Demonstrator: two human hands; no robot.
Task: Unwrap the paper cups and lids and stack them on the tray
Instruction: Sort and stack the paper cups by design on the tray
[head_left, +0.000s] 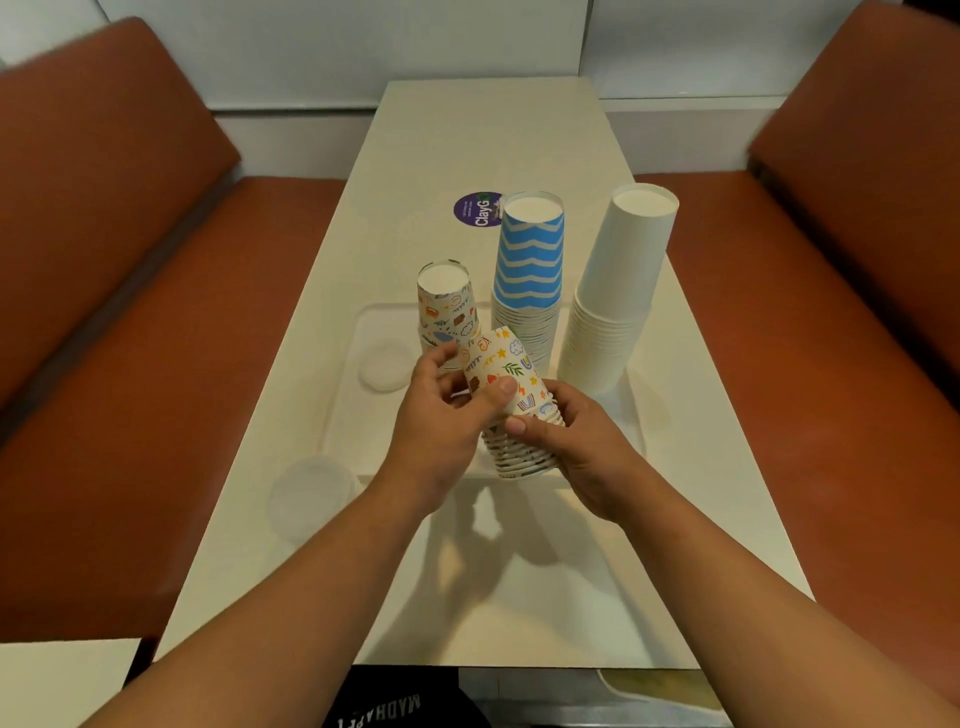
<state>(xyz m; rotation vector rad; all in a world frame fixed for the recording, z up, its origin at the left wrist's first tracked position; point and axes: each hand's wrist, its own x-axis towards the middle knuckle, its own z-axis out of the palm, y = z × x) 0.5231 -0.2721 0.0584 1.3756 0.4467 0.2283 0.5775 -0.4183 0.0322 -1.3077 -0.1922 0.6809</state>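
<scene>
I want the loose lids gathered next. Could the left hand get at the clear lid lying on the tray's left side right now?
Probably not yet: the left hand grips the doodle-print cup stack together with the right hand. The path itself looks free; the clear lid lies flat on the tray just left of that hand, nothing between.

- Round purple sticker (478, 209) on table top (467, 135), just behind the blue zigzag cup stack (530, 270): reads "ClayG…" in white, rotated sideways; last letters cut off by the cup stack in front. Smaller lines of print beside it, too small to read.
- Dark cloth (384, 701) at bottom edge of frame: white block letters, seen upside down and partly cut off, approx. "MADHAPPY"; last part unclear.
- Doodle-print cups (506, 374) held in both hands: pics only (stars, leaves, rainbow), no legible txt.
- No nos. or other signs legible.
</scene>
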